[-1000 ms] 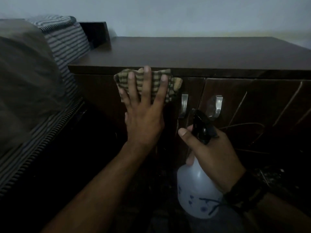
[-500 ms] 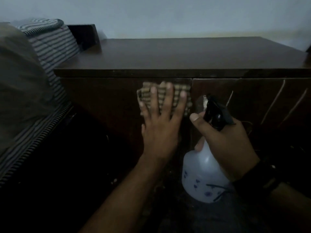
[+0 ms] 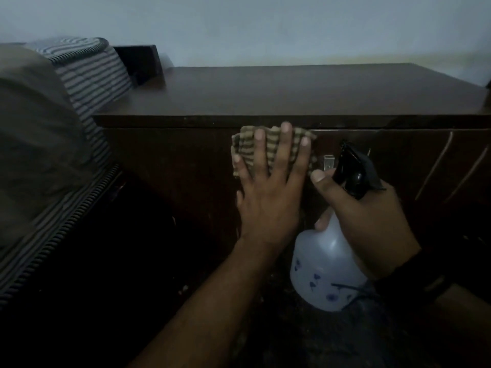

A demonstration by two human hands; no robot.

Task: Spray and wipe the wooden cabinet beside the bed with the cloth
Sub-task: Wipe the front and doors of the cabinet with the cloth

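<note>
wooden cabinet [image 3: 292,91] seen from the front, its long axis running left to right along the pale wall [image 3: 265,25], with the bed [image 3: 53,144] just beside its left end. the left hand [image 3: 268,192] lies flat against the upper part of the cabinet's left door, fingers straight and spread, pointing up, pressing the striped cloth [image 3: 247,144] to the wood just below the top's front edge; the cloth is folded, wider than tall, its stripes running roughly upright. the right hand [image 3: 372,221] is curled round the neck of the spray bottle [image 3: 324,269], thumb extended toward the left hand; the finger on the trigger cannot be made out. the bottle stands roughly upright, its translucent body with small blue markings below the hand, its black spray head [image 3: 356,171] above, nozzle pointing at the cabinet front. a metal door handle [image 3: 328,162] shows between the cloth and the spray head. a dark band [image 3: 414,282] circles the right wrist. striped bedding rises at left.
</note>
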